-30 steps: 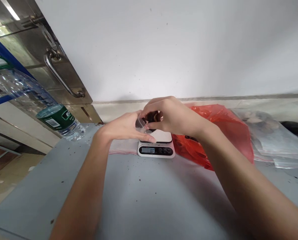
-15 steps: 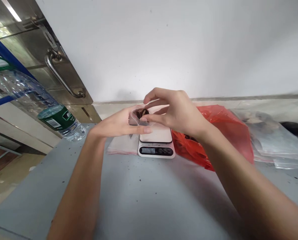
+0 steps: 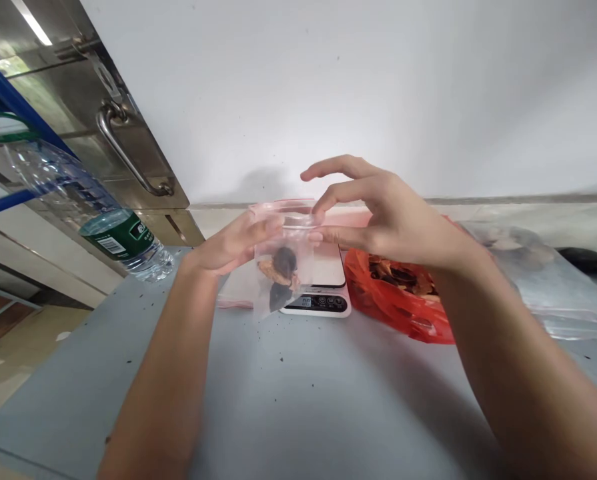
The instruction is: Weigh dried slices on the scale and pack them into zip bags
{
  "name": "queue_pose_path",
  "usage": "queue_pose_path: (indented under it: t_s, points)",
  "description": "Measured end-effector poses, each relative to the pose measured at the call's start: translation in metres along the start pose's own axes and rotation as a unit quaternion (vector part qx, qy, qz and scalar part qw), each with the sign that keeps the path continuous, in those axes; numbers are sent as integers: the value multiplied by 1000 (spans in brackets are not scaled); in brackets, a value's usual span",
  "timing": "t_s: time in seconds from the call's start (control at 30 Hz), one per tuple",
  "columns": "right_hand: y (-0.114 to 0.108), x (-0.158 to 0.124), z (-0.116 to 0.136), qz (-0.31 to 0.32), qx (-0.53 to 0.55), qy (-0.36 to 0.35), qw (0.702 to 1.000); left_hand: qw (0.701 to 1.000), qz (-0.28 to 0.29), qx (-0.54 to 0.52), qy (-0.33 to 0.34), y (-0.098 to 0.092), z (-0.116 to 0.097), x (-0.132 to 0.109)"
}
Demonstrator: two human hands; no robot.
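A small clear zip bag (image 3: 265,303) hangs between my hands, with several dark and tan dried pieces (image 3: 282,267) inside. My left hand (image 3: 228,243) pinches its upper left part. At its upper right edge, the thumb and index finger of my right hand (image 3: 378,213) grip the bag, the other fingers raised. Behind and below the bag stands a white digital scale (image 3: 332,267), its display reading 0.0; the bag covers part of it. Right of the scale, an open red plastic bag (image 3: 398,323) holds dried brown pieces (image 3: 401,277), partly hidden by my right forearm.
Flat empty zip bags (image 3: 235,287) lie left of the scale. Filled clear bags (image 3: 553,280) rest at the right, near a black object (image 3: 585,260). A large water bottle (image 3: 123,233) leans at the left. A white wall (image 3: 378,87) rises behind the grey table (image 3: 278,413).
The zip bag now hangs upright facing me, its contents in its lower part. My right hand has moved right from its mouth to its upper edge. More of the red bag's contents shows.
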State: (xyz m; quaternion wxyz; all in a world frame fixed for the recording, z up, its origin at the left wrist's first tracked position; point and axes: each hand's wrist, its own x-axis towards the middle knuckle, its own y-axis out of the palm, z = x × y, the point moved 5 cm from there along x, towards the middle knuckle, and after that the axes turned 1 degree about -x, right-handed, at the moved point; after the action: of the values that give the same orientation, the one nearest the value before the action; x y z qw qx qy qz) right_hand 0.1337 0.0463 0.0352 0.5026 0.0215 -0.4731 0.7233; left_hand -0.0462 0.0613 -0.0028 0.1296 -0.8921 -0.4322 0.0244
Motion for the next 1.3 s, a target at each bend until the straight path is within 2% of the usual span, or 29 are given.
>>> queue_pose_path:
  t_s: [0.07, 0.13, 0.27, 0.47, 0.6, 0.77, 0.87, 0.93, 1.03, 1.3]
  points:
    - [-2, -1, -3, -27, 30, 6, 999, 1000, -1, -8, 4, 3, 2, 3]
    - [-3, -1, -8, -45, 56, 29, 997, 999, -37, 12, 16, 3, 1, 5]
    - [-13, -4, -15, -66, 16, 68, 995, 990, -97, 90, 47, 3, -4, 7]
    - [-27, -15, -30, 24, 45, 116, 992, 976, -153, 138, 65, -2, -12, 6]
    - [-29, -19, -33, 31, 80, 110, 990, 972, -168, 147, 71, -1, -16, 5]
    - [-20, -17, -30, 48, 108, 131, 984, 965, -206, 139, 80, -2, -18, 4]
    - [-18, -15, -34, 20, 146, 150, 978, 968, -205, 132, 68, -4, -17, 3]
    - [-19, -14, -38, 12, 130, 156, 979, 969, -197, 136, 62, -5, -17, 2]
    - [-21, -15, -42, 35, 98, 151, 983, 971, -182, 139, 62, -6, -18, 0]
    - [-25, -21, -45, 91, 115, 148, 978, 974, -160, 140, 78, -3, -21, 0]
